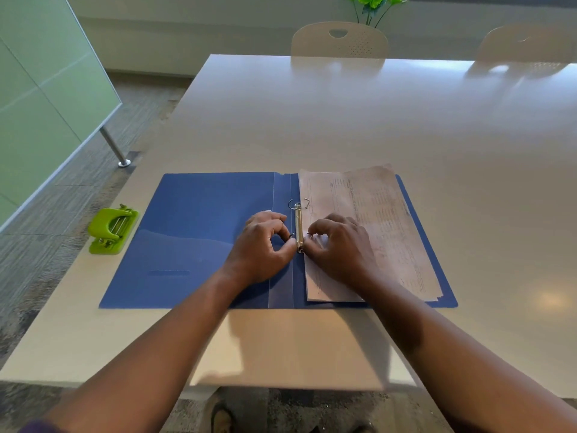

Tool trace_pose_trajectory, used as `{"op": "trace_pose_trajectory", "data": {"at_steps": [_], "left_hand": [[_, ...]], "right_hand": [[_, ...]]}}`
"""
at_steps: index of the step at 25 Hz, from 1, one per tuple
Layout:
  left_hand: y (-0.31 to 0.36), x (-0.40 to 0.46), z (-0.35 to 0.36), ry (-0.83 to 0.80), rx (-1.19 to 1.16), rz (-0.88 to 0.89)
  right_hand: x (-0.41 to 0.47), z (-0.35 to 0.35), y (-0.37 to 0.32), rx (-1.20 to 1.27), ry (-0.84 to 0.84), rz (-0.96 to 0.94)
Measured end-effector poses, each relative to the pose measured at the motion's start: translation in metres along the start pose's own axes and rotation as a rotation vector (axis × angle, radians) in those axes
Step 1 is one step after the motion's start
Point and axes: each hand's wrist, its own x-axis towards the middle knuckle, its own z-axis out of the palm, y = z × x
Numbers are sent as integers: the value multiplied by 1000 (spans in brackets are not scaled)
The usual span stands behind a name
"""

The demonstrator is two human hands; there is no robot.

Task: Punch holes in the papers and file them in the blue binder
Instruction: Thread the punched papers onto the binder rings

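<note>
On the surface [343, 120], a green hole punch [112, 230] sits just left of our open blue binder [193, 232]. Our left hand [260, 245] and right hand [340, 245] each pinch narrowly at the lower ring beside the metal spine [298, 226]. The papers [374, 220] lie on the binder's right half, under our right grip.

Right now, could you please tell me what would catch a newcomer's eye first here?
The open blue plastic binder lies flat at the white table's near edge, with printed papers on its right half. Both hands, left hand and right hand, pinch at its metal ring spine. A lime-green hole punch sits to the binder's left.
</note>
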Motion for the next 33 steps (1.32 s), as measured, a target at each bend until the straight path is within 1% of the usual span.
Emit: {"op": "trace_pose_trajectory", "data": {"at_steps": [5,10,13,20,24,26,29,33], "left_hand": [[-2,-3,5,42,62,66],[-2,-7,8,92,157,181],[-5,-6,7,121,139,192],[-8,-5,8,94,154,228],[-5,-5,7,59,168,289],[-6,-5,7,56,163,285],[-7,-7,8,60,147,256],[-1,-9,11,8,216,207]], "right_hand": [[-4,8,5,14,25,9],[-9,9,8,58,87,-16],[-10,11,8,63,79,-51],[-12,13,7,15,78,-99],[-16,12,4,-87,111,-189],[-16,12,4,-121,133,-195],[-16,14,4,-101,125,-175],[-15,13,5,-61,109,-162]]}}
